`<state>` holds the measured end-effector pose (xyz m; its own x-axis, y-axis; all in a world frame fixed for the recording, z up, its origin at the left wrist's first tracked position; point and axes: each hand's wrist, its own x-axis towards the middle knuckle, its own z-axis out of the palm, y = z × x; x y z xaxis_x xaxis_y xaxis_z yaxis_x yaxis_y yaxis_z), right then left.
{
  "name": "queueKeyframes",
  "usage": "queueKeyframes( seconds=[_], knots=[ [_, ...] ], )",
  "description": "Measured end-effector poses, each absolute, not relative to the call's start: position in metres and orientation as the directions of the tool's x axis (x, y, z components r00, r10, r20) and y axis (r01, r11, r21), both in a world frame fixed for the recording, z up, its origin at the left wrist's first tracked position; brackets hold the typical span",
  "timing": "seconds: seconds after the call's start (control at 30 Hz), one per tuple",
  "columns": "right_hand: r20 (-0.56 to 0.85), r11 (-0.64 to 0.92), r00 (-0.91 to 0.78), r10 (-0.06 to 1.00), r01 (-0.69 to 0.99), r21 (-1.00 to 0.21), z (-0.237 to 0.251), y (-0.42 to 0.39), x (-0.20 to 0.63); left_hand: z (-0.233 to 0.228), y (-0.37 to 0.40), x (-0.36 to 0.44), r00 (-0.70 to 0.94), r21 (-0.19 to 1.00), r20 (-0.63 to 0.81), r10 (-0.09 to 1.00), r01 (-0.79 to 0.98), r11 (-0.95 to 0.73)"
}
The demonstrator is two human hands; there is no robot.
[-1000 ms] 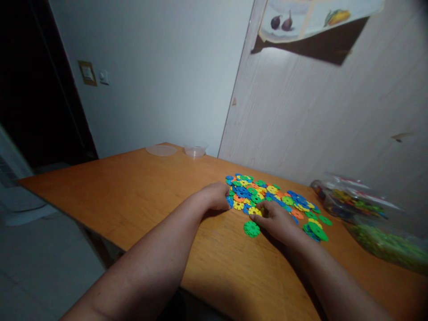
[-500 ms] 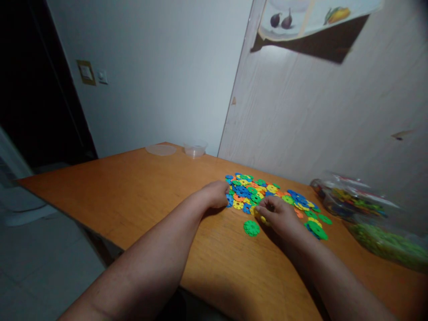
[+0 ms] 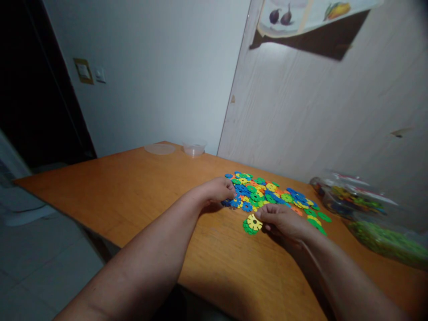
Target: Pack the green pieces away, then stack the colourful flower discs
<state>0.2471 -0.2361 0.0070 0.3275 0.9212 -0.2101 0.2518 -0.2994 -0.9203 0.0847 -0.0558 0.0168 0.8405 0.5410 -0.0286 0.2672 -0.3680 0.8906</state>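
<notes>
Yellow disc (image 3: 254, 221) at right hand (image 3: 284, 221) fingertips — green disc (image 3: 249, 228) half-hidden beneath.

Dim, grainy picture, light from upper right, dark vignetted corners, wide-angle bending.

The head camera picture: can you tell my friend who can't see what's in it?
Two bare hands work at a pile of colourful plastic discs on an orange wooden table. The right hand holds a yellow disc over a green disc; the left hand touches the pile's edge. Bags of discs lie at right.
</notes>
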Motion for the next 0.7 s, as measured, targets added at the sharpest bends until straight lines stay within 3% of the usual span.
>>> queueKeyframes(
  seconds=[0.13, 0.3, 0.43, 0.6, 0.7],
  knots=[
    [-0.260, -0.348, 0.302, 0.917, 0.290, -0.891, 0.000, -0.230, 0.253, 0.015, -0.059, 0.087, 0.890, 0.949, -0.055, 0.453, 0.188, -0.254],
    [-0.152, -0.282, 0.364, 0.919, 0.338, -0.898, -0.001, -0.227, 0.256, 0.013, -0.068, 0.090, 0.893, 0.962, -0.112, 0.436, 0.208, -0.178],
    [-0.097, -0.214, 0.398, 0.912, 0.261, -0.941, 0.010, -0.231, 0.248, 0.007, -0.077, 0.096, 0.916, 0.977, -0.093, 0.391, 0.160, -0.143],
    [-0.133, -0.188, 0.331, 0.934, 0.140, -0.972, 0.020, -0.235, 0.236, 0.007, -0.090, 0.096, 0.951, 0.990, -0.118, 0.286, 0.136, -0.044],
    [-0.193, -0.242, 0.292, 0.937, 0.144, -0.959, 0.021, -0.238, 0.240, 0.009, -0.093, 0.095, 0.967, 0.986, -0.138, 0.212, 0.155, -0.066]
  ],
)
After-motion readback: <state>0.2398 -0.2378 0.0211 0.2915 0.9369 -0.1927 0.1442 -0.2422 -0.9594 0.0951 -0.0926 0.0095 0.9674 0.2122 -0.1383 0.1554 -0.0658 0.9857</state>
